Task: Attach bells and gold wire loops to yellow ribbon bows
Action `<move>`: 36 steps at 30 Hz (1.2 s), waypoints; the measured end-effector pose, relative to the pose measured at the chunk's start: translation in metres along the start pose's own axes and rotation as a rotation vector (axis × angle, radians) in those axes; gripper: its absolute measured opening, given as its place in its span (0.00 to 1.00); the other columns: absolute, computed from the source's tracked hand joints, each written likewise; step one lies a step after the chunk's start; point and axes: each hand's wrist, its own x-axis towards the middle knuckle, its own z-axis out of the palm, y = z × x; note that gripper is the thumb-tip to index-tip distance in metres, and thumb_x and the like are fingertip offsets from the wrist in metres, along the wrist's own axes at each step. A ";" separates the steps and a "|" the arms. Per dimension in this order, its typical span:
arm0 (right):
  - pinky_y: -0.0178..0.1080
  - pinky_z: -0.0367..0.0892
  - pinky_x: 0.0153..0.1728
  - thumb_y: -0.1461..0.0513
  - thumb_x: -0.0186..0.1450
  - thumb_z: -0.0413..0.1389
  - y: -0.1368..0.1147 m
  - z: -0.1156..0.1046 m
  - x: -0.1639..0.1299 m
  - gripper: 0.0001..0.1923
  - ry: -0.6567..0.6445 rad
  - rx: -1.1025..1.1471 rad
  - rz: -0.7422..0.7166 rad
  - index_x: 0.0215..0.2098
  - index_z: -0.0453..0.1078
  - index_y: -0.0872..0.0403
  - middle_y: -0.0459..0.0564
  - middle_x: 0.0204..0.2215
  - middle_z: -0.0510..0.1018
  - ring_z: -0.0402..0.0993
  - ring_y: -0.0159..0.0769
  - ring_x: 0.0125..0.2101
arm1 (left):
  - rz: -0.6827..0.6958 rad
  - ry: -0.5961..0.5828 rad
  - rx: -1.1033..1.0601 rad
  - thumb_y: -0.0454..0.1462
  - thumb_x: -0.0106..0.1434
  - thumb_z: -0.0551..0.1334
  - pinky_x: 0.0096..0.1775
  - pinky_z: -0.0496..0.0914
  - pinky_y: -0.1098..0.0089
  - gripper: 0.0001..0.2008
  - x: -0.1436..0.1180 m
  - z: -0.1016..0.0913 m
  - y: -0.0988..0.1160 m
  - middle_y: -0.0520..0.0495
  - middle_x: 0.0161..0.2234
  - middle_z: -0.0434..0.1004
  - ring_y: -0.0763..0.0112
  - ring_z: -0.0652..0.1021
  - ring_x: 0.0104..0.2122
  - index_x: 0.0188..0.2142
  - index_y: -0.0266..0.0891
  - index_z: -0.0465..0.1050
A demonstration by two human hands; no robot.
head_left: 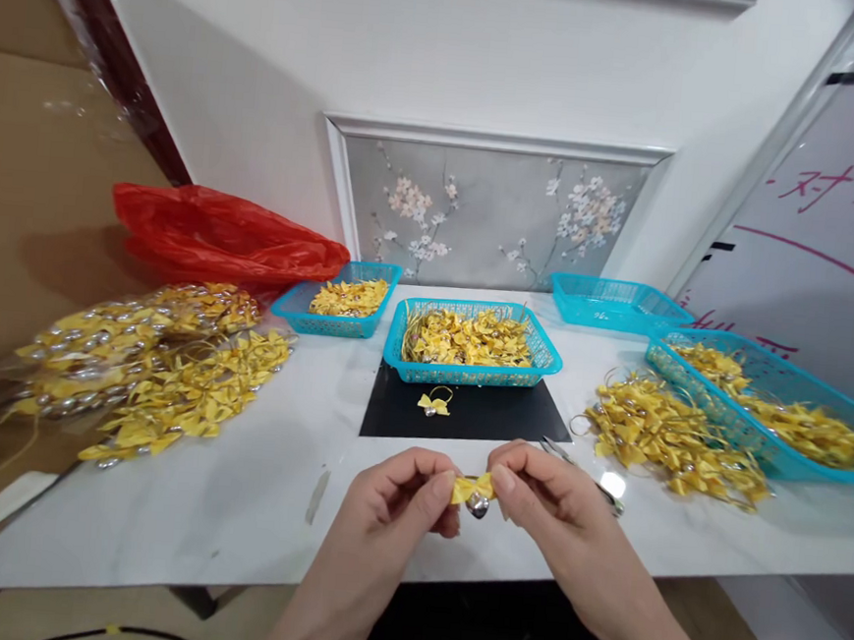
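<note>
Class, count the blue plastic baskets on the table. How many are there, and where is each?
4: one back left by the red bag, one centre behind the black mat, one back right, one far right. More could lie outside the picture.

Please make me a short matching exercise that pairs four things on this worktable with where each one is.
Things:
1. yellow bow with bell
2. red plastic bag
3. single small bow
4. empty blue basket

Places:
A. on the black mat
B. far right, by the wall
C. pinched between the left hand and the right hand
D. far left, behind the clear bags of bows

Pairs: 1-C, 2-D, 3-A, 4-B
</note>
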 end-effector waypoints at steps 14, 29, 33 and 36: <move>0.32 0.67 0.29 0.58 0.67 0.51 0.018 -0.042 0.013 0.12 0.390 -0.727 -0.219 0.32 0.74 0.52 0.46 0.27 0.79 0.74 0.33 0.26 | 0.001 0.127 0.007 0.41 0.60 0.65 0.38 0.70 0.71 0.07 0.013 0.003 -0.014 0.50 0.30 0.77 0.68 0.74 0.32 0.35 0.41 0.78; 0.45 0.69 0.40 0.59 0.68 0.54 0.031 -0.119 0.077 0.10 0.455 -1.129 -0.108 0.40 0.76 0.53 0.53 0.38 0.81 0.77 0.43 0.37 | -0.045 0.160 -0.065 0.44 0.58 0.64 0.36 0.69 0.70 0.10 0.029 0.006 -0.037 0.50 0.31 0.75 0.68 0.74 0.32 0.34 0.41 0.77; 0.45 0.72 0.43 0.59 0.70 0.54 0.023 -0.086 0.137 0.12 0.155 -1.059 -0.049 0.49 0.70 0.53 0.52 0.48 0.75 0.75 0.39 0.43 | -0.042 0.149 -0.054 0.44 0.60 0.63 0.38 0.67 0.70 0.10 0.026 0.000 -0.044 0.52 0.25 0.74 0.69 0.73 0.30 0.36 0.40 0.76; 0.46 0.72 0.44 0.59 0.69 0.55 0.028 -0.066 0.175 0.13 0.041 -0.993 0.031 0.51 0.69 0.53 0.53 0.50 0.74 0.75 0.41 0.44 | -0.037 0.147 -0.056 0.44 0.60 0.63 0.38 0.65 0.69 0.10 0.026 -0.005 -0.050 0.52 0.25 0.74 0.69 0.72 0.30 0.37 0.40 0.75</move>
